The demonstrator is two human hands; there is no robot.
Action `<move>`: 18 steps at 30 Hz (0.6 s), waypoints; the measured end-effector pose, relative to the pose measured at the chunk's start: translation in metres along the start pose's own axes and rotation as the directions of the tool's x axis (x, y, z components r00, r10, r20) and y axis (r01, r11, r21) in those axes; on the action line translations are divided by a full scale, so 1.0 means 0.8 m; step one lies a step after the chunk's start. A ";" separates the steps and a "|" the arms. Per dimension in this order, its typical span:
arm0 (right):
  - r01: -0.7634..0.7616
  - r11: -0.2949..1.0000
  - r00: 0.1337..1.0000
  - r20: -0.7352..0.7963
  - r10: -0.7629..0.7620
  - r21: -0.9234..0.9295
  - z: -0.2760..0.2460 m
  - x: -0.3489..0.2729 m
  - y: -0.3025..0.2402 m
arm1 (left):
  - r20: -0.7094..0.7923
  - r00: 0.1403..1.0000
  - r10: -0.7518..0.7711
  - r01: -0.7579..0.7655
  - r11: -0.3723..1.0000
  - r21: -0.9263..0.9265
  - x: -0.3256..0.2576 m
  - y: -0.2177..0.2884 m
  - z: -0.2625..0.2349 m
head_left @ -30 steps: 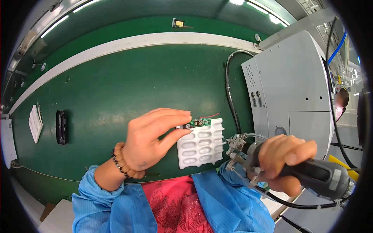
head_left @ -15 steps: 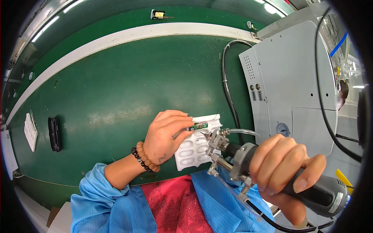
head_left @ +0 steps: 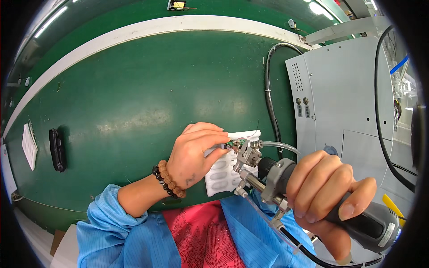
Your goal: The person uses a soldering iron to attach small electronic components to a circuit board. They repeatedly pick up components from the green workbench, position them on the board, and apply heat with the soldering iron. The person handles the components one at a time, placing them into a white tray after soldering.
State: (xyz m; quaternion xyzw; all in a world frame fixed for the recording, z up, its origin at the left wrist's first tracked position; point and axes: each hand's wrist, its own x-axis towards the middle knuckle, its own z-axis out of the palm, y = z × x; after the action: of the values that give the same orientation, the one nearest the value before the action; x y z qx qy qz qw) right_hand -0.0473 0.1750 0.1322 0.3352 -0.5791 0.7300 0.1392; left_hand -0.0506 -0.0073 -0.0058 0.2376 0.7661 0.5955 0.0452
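- Pinching a small green circuit board (head_left: 235, 142) between thumb and fingertips, the left hand (head_left: 196, 154) holds it just above a white blister tray (head_left: 221, 172) near the middle of the view.
- Closing firmly around a dark grey handle, the right hand (head_left: 328, 196) grips a soldering tool (head_left: 268, 172) whose metal tip meets the board at the board's 3 o'clock edge.
- From the tool's head a clear tube (head_left: 279, 145) curves off toward 3 o'clock, and a black cable (head_left: 313, 254) leaves the handle toward 5 o'clock.
- The tray lies on the green tabletop (head_left: 134, 89), partly under the left hand, at the board's 6 o'clock.
- A brown bead bracelet (head_left: 167, 178) circles the left wrist, at the tray's 9 o'clock.
- A grey machine housing (head_left: 344, 98) stands at the board's 2 o'clock, with a black hose (head_left: 268, 89) running along its left side.
- Well apart at 9 o'clock lie a black oblong object (head_left: 56, 149) and a white card (head_left: 29, 145) beside it.
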 end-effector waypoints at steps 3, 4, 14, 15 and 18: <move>-0.004 1.000 1.000 0.015 0.004 -0.002 -0.001 0.001 0.000 | -0.001 1.000 0.000 0.000 1.000 0.002 0.000 -0.001 0.000; -0.007 1.000 1.000 0.011 0.007 -0.005 0.000 0.000 0.000 | -0.002 1.000 -0.001 0.001 1.000 0.004 -0.001 -0.001 0.001; -0.037 0.999 0.999 0.034 0.038 -0.020 0.004 0.005 0.002 | 0.005 1.000 -0.005 0.005 1.000 -0.017 0.001 0.000 0.001; -0.045 0.999 0.998 0.041 0.046 -0.018 0.004 0.006 0.002 | 0.003 1.000 -0.002 0.002 1.000 -0.009 0.000 -0.001 0.001; -0.080 0.996 0.994 0.074 0.081 -0.026 0.003 0.009 0.002 | 0.002 1.000 0.004 -0.004 1.000 -0.002 -0.002 -0.003 0.001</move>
State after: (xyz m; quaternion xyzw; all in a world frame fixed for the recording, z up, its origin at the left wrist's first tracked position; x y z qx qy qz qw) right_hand -0.0530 0.1709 0.1357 0.3371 -0.6052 0.7154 0.0916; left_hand -0.0499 -0.0077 -0.0086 0.2396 0.7650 0.5961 0.0448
